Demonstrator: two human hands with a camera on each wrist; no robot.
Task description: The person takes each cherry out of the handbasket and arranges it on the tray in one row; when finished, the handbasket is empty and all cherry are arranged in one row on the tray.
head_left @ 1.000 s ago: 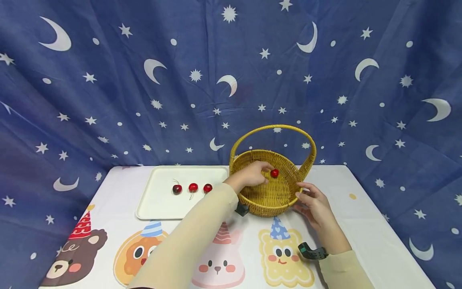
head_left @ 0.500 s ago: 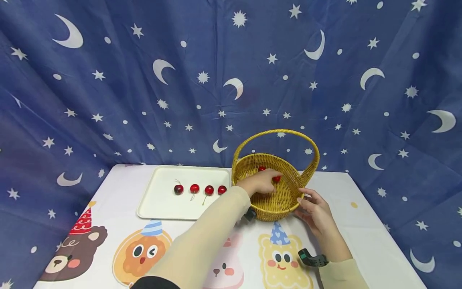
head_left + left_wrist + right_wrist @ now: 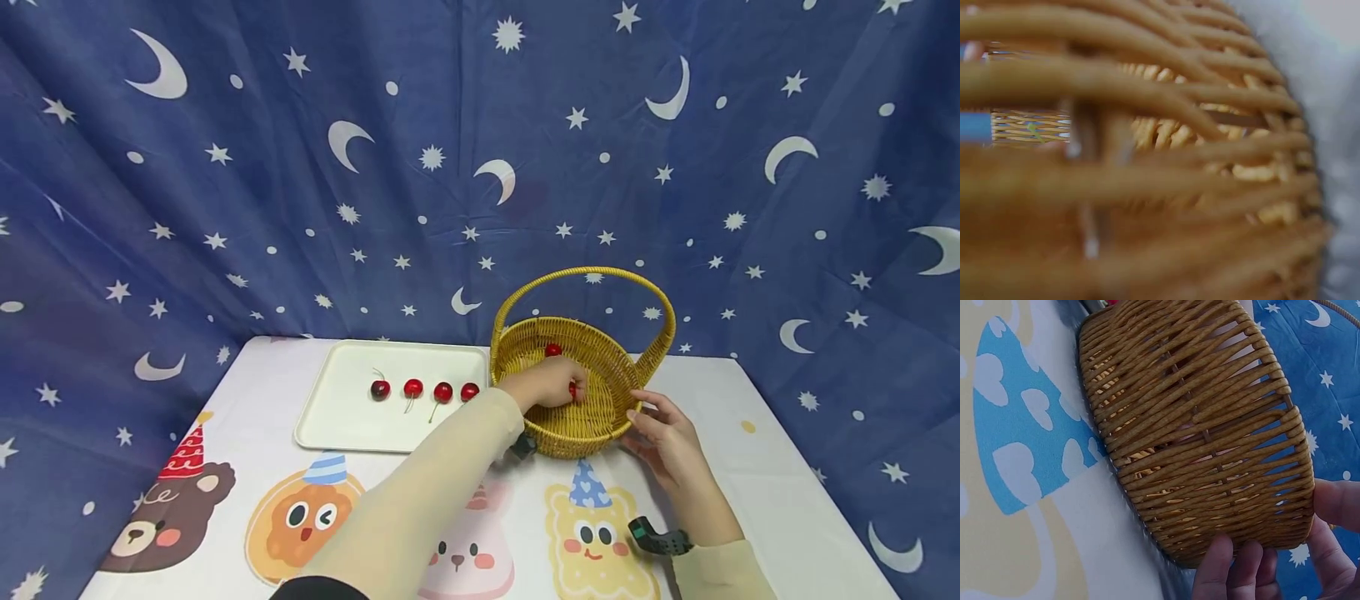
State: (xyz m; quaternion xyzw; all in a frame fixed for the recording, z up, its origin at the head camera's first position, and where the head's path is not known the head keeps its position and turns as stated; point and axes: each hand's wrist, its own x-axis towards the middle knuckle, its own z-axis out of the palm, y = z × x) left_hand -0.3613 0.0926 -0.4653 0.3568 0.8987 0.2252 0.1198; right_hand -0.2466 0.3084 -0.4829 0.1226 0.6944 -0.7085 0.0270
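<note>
My left hand [image 3: 549, 383] reaches over the near left rim into the wicker basket [image 3: 573, 446], fingers curled around a red cherry [image 3: 573, 391] low inside. Farther back in the basket, a second cherry [image 3: 553, 350] lies against the wall. At the basket's right side my right hand [image 3: 670, 437] grips the rim. In the right wrist view its thumb [image 3: 1338, 501] is at the rim and the fingertips [image 3: 1213, 562] press the woven outer wall. Blurred basket weave [image 3: 1147, 181] fills most of the left wrist view, hiding the left hand's work.
Left of the basket, a white tray [image 3: 330, 425] holds several cherries in a row, with stems on some. The basket's tall arched handle [image 3: 585, 271] rises above the left hand. A starry blue curtain [image 3: 420, 275] hangs behind the table.
Inside the basket, my left hand has curled its fingers around the cherry and drawn it nearer. The other cherry has come into view behind the hand. My right hand keeps its grip.
</note>
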